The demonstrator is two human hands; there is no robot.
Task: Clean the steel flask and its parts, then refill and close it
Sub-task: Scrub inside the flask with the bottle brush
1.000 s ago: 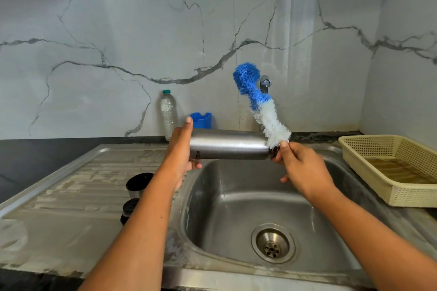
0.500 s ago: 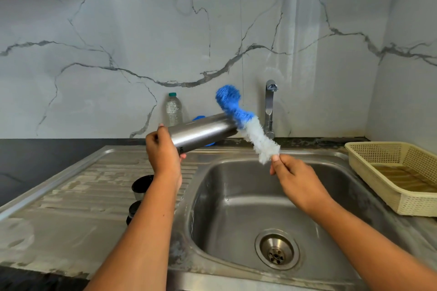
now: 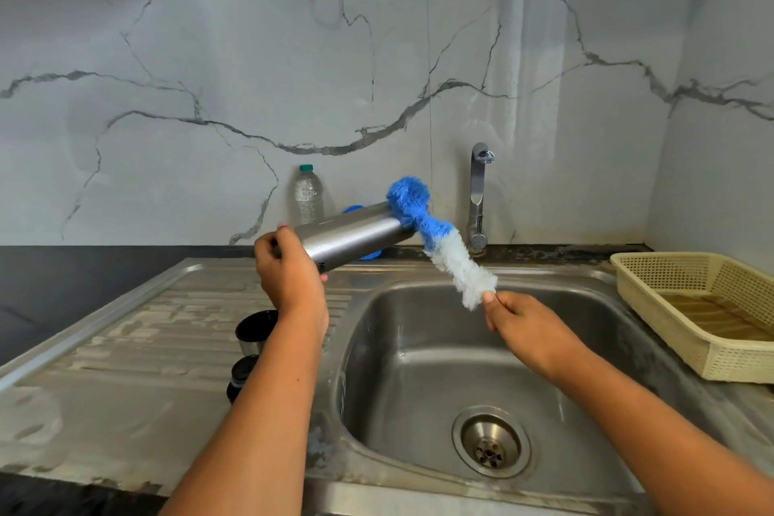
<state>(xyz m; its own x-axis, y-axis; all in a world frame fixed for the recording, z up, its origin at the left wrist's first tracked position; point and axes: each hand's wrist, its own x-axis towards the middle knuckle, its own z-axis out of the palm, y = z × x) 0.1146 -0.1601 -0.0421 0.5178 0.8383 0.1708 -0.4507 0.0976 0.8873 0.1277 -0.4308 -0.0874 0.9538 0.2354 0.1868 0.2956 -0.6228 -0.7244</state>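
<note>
Left hand [image 3: 289, 276] grips cylindrical brushed-steel flask [image 3: 352, 235], tilted; right hand [image 3: 523, 320] pinches fluffy blue-and-white bottle brush [image 3: 439, 243] beside its mouth, above steel sink [image 3: 423, 352].

Steel flask and bottle brush held over a kitchen sink.

The left hand [image 3: 293, 281] grips the steel flask [image 3: 352, 237] round its lower end, the body tilted with its far end raised to the right. The right hand [image 3: 532, 327] pinches the near end of a bottle brush [image 3: 444, 247], white near the fingers and blue at the tip, which touches the flask's raised end. Below is the steel sink [image 3: 377, 348], with the tap [image 3: 477, 197] behind. A black-lined cup [image 3: 255, 331] and a dark cap [image 3: 243, 377] stand on the drainboard [image 3: 146, 348]. A plastic bottle [image 3: 308, 197] stands by the wall, and a cream basket [image 3: 670, 285] sits at the right.
</note>
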